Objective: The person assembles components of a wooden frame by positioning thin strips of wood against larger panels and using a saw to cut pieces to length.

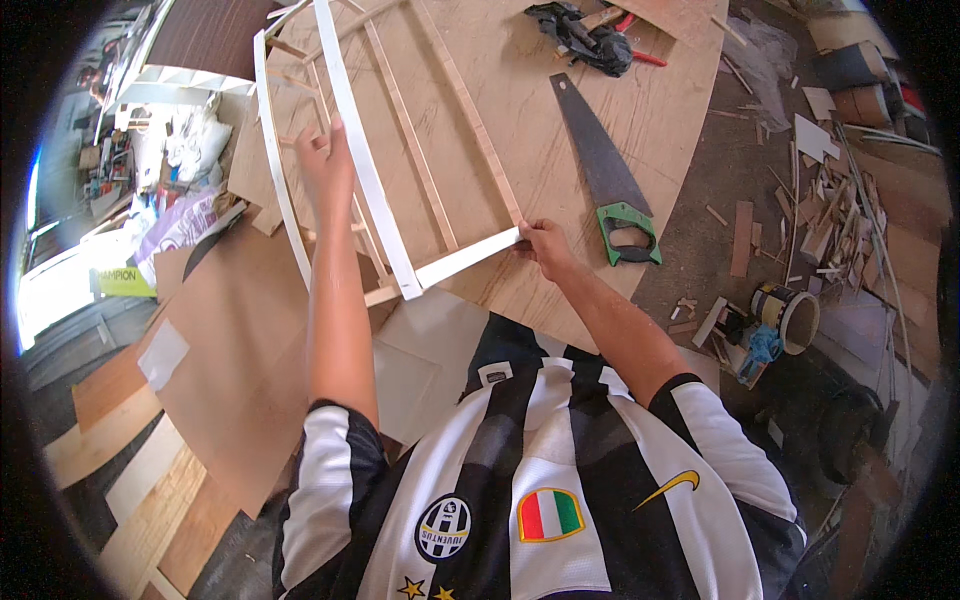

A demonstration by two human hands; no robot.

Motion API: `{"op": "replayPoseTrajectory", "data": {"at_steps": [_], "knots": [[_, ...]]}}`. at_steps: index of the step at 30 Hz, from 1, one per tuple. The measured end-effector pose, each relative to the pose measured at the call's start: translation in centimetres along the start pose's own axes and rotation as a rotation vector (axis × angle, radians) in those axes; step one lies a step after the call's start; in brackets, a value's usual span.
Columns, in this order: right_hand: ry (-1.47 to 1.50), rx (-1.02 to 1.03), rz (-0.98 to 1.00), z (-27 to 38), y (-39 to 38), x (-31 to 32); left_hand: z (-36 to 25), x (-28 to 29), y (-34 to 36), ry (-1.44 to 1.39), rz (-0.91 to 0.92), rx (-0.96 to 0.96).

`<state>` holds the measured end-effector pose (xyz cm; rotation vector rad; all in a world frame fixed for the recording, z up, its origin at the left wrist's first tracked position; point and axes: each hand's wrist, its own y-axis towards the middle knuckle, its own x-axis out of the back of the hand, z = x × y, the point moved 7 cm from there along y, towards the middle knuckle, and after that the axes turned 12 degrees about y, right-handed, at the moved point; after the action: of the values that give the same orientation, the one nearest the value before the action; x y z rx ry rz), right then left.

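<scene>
A slatted wooden frame (376,190) with white-faced outer strips and bare wood inside lies tilted over a plywood work surface (500,70). My left hand (328,168) grips the frame along its long white strip, fingers bent round the wood. At the frame's near right corner, my right hand (545,248) is closed on the end of the short white rail, its thumb on top. Right of the frame, apart from both hands, rests a handsaw (603,155) with a green and black handle toward me.
At the far edge sit a crumpled black plastic bag (580,40) and a red-handled tool (648,58). Wood offcuts (825,235) and an open bucket (800,320) are on the floor at right. Brown sheets (230,370) and boards (160,490) lie at lower left.
</scene>
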<state>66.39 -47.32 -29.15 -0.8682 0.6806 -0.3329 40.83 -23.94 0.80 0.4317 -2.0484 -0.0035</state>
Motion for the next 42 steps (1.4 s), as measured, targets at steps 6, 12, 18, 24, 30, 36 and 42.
{"op": "replayPoseTrajectory", "data": {"at_steps": [6,12,18,24,30,36,42], "knots": [[0.007,0.003,0.022,0.3,-0.9,-1.2,5.8,4.8,-23.9,-0.481,-0.167,-0.04],[-0.221,-0.014,0.036,0.9,-0.6,-1.0,7.7,-6.4,-33.8,-0.514,0.092,0.595],[-0.452,0.056,-0.039,1.3,-1.1,-1.0,5.7,-4.3,-29.1,-0.202,-0.55,0.279],[-0.562,0.196,-0.051,1.8,-2.0,-1.1,6.7,-5.8,-26.7,-0.326,-0.439,0.253],[-0.968,0.39,-0.003,4.0,-1.0,-0.4,6.6,-7.3,-26.5,-0.357,-0.176,0.239],[-1.164,0.953,0.424,8.1,-4.8,-4.7,7.8,-7.6,-26.9,-0.411,-0.276,0.225],[-1.463,0.812,0.599,6.2,-2.4,-4.7,6.0,-6.3,-26.5,-0.419,-0.253,0.261]]}}
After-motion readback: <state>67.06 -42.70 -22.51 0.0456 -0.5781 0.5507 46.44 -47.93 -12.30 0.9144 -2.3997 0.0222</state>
